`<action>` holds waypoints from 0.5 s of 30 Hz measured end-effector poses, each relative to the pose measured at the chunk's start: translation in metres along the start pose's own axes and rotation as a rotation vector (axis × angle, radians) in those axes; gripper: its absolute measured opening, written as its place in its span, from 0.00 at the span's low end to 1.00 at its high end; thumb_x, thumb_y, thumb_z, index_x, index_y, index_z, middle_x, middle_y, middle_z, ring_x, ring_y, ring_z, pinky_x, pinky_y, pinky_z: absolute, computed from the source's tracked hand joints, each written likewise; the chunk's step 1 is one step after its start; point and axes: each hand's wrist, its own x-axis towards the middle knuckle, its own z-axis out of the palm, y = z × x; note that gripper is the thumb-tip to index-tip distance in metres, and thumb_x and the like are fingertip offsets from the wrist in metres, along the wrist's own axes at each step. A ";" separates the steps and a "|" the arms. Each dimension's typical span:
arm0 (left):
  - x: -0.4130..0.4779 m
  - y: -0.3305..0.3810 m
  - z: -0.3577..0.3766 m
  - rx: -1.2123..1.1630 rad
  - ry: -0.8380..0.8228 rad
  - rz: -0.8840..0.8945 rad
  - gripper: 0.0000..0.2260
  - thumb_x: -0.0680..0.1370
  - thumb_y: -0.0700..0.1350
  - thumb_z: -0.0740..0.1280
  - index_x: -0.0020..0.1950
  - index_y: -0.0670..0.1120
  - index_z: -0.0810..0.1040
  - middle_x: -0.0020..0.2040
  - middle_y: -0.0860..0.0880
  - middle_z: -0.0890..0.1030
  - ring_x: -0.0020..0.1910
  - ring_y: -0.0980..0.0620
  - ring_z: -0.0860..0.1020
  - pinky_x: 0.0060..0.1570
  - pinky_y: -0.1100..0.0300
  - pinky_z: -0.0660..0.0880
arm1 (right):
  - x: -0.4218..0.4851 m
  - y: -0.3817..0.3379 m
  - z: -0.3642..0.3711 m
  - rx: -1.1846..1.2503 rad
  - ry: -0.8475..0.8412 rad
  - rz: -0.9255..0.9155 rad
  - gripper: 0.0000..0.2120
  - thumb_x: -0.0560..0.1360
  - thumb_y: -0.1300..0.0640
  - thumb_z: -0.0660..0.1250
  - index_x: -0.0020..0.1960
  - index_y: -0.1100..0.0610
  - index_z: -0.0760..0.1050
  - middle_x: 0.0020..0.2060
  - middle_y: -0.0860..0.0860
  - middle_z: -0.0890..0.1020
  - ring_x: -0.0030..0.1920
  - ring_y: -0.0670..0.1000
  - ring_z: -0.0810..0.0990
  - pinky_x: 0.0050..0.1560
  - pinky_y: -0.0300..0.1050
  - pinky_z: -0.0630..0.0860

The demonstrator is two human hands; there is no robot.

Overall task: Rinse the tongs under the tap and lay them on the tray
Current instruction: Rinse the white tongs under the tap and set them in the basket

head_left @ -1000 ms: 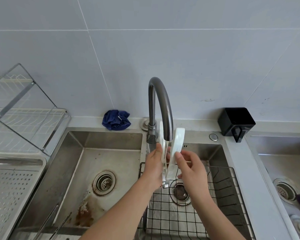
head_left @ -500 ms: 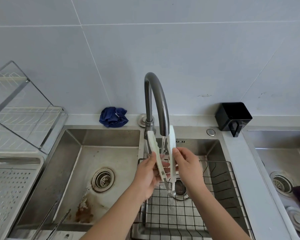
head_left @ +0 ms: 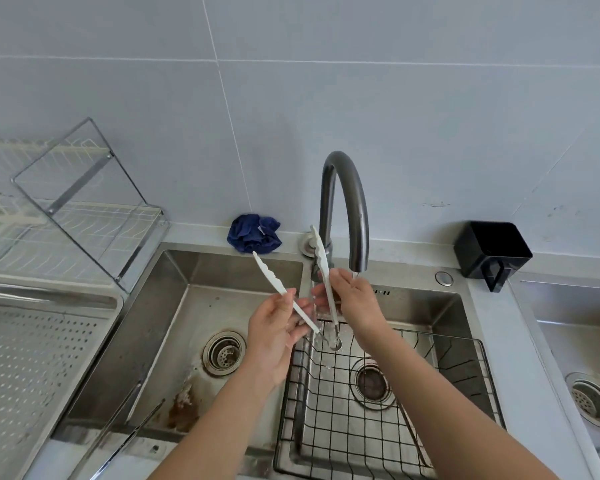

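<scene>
Tongs (head_left: pixel 321 271), white with scalloped tips, are held over the right sink basin, arms spread in a V, hinge end lowest above the wire basket (head_left: pixel 378 420). Left hand (head_left: pixel 278 332) has its fingers pinching the left arm of the tongs. Right hand (head_left: pixel 354 299) has its fingers closed round the right arm. Tap (head_left: pixel 343 206) arches just behind; water falls from its spout onto the right hand. Perforated tray (head_left: pixel 32 368) lies well apart at the left. Blue cloth (head_left: pixel 253 233) sits on the table behind the sink.
</scene>
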 end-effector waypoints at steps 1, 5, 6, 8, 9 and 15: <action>0.000 0.001 0.002 -0.021 -0.004 -0.001 0.17 0.74 0.48 0.71 0.57 0.39 0.77 0.48 0.38 0.84 0.51 0.39 0.83 0.51 0.39 0.82 | 0.001 0.000 0.000 0.008 -0.008 -0.003 0.19 0.85 0.48 0.59 0.47 0.59 0.81 0.44 0.60 0.87 0.44 0.60 0.85 0.56 0.65 0.82; -0.001 -0.004 0.011 -0.047 -0.065 -0.028 0.09 0.78 0.43 0.69 0.54 0.38 0.76 0.48 0.39 0.83 0.52 0.38 0.83 0.49 0.42 0.82 | -0.008 0.009 -0.005 -0.015 -0.041 -0.036 0.14 0.83 0.44 0.61 0.58 0.52 0.78 0.47 0.51 0.87 0.48 0.58 0.87 0.54 0.61 0.83; -0.003 -0.007 0.014 -0.043 -0.102 -0.040 0.06 0.79 0.42 0.68 0.52 0.39 0.77 0.50 0.39 0.84 0.53 0.38 0.83 0.49 0.43 0.82 | -0.013 0.013 -0.007 -0.046 -0.062 -0.068 0.12 0.81 0.41 0.63 0.58 0.46 0.77 0.46 0.47 0.86 0.48 0.53 0.87 0.51 0.53 0.84; -0.006 -0.013 0.020 -0.028 -0.163 -0.081 0.04 0.78 0.43 0.69 0.48 0.42 0.80 0.50 0.38 0.85 0.53 0.40 0.83 0.48 0.46 0.82 | -0.027 0.019 -0.014 -0.146 -0.099 -0.162 0.10 0.74 0.36 0.69 0.54 0.33 0.74 0.47 0.36 0.83 0.46 0.42 0.84 0.44 0.33 0.80; -0.008 -0.015 0.022 -0.014 -0.185 -0.112 0.04 0.78 0.43 0.70 0.47 0.43 0.81 0.47 0.39 0.84 0.53 0.40 0.82 0.49 0.47 0.82 | -0.032 0.022 -0.019 -0.199 -0.108 -0.209 0.15 0.72 0.37 0.73 0.55 0.31 0.72 0.48 0.33 0.81 0.47 0.38 0.82 0.43 0.29 0.78; -0.011 -0.014 0.036 0.130 -0.225 -0.173 0.08 0.78 0.42 0.69 0.55 0.41 0.83 0.51 0.41 0.86 0.49 0.46 0.85 0.52 0.49 0.82 | -0.026 0.027 -0.032 -0.482 -0.034 -0.216 0.19 0.67 0.46 0.74 0.55 0.43 0.71 0.42 0.47 0.81 0.37 0.44 0.79 0.35 0.31 0.74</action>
